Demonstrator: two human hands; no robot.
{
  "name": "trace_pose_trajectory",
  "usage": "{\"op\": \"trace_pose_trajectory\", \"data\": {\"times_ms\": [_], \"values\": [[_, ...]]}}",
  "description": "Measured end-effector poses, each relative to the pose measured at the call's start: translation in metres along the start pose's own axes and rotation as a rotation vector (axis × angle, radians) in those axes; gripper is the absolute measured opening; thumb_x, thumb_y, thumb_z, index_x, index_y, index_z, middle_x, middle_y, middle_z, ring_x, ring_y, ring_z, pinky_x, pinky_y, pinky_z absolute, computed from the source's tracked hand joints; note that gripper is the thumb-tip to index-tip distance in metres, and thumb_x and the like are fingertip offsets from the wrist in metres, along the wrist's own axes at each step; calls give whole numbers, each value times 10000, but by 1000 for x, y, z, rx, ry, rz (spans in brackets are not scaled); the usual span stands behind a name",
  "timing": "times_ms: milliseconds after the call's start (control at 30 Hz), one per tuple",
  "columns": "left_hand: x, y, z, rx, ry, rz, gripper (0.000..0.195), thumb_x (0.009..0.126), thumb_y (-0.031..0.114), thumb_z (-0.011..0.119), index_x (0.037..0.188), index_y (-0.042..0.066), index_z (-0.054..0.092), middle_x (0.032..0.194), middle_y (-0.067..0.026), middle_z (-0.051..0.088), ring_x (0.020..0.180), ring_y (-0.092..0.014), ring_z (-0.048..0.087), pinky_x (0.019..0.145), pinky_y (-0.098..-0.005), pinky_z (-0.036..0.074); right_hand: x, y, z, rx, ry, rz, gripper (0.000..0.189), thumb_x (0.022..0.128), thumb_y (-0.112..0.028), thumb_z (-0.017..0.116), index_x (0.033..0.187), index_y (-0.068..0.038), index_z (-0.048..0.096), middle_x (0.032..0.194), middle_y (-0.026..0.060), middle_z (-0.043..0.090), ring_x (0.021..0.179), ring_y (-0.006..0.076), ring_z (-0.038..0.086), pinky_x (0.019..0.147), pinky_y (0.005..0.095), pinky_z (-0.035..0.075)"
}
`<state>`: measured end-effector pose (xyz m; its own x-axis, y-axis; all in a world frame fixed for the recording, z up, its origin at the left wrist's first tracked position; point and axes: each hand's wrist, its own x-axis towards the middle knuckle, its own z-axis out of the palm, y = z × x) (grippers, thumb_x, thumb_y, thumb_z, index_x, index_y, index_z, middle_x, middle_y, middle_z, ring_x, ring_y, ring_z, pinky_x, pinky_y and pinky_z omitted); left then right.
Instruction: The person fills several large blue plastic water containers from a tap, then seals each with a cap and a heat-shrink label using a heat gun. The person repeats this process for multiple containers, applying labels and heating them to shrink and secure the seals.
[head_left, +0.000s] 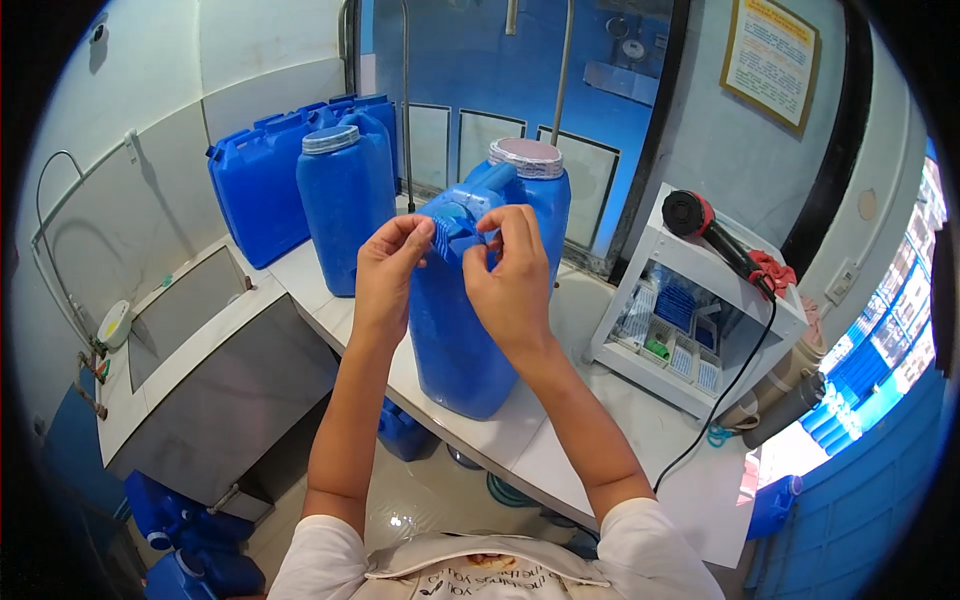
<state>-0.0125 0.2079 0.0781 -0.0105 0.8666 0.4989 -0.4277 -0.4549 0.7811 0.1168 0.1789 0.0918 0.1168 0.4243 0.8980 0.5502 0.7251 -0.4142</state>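
A blue plastic jug (465, 337) with a moulded handle stands upright on the white tiled counter, directly before me. Over its top, my left hand (394, 262) pinches one side of a thin blue printed plastic band (450, 234) between thumb and forefinger. My right hand (514, 262) pinches the other side of that band, fingers curled. The jug's mouth is partly hidden by the band and hands. Just behind stands a blue round-mouthed jug (559, 195), its wide cap (526, 154) wrapped around the rim. Another capped blue jug (337, 217) stands to the left.
More blue jugs (262, 180) stand at the back left, beside a tiled sink (187, 315). A white shelf unit (637, 247) on the right holds a heat gun (712, 236) with a hanging cord, a red cloth (772, 274) and baskets of small items. Blue jugs (187, 525) lie on the floor.
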Motion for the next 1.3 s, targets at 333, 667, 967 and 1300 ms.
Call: {"op": "trace_pose_trajectory", "data": {"times_ms": [333,667,967,1300], "values": [[4,13,3,20,-35,-196,180,851,203,633,845,26,600,677,-1,556,556,-66,506,464,-188,386,18,-14,-3,-41,-27,91,135,707,52,554,825,-2,518,801,120,543,646,257,571,572,347,466],[5,0,9,131,96,-55,146,877,186,602,899,42,596,707,19,534,622,-41,483,513,-173,366,25,-7,2,-147,-93,134,115,746,27,542,847,11,489,857,138,524,756,325,578,631,393,474],[9,-20,6,499,233,216,150,891,181,580,876,32,566,739,42,496,671,-30,405,583,-181,331,35,3,5,-69,-199,20,103,780,-9,548,881,5,530,862,154,577,807,329,581,705,411,464],[4,-36,23,517,351,509,127,860,90,544,951,53,625,940,-77,606,948,-235,509,842,-329,349,33,2,11,-188,-166,-104,229,766,6,540,995,1,535,907,163,594,841,331,556,734,411,449]]}}
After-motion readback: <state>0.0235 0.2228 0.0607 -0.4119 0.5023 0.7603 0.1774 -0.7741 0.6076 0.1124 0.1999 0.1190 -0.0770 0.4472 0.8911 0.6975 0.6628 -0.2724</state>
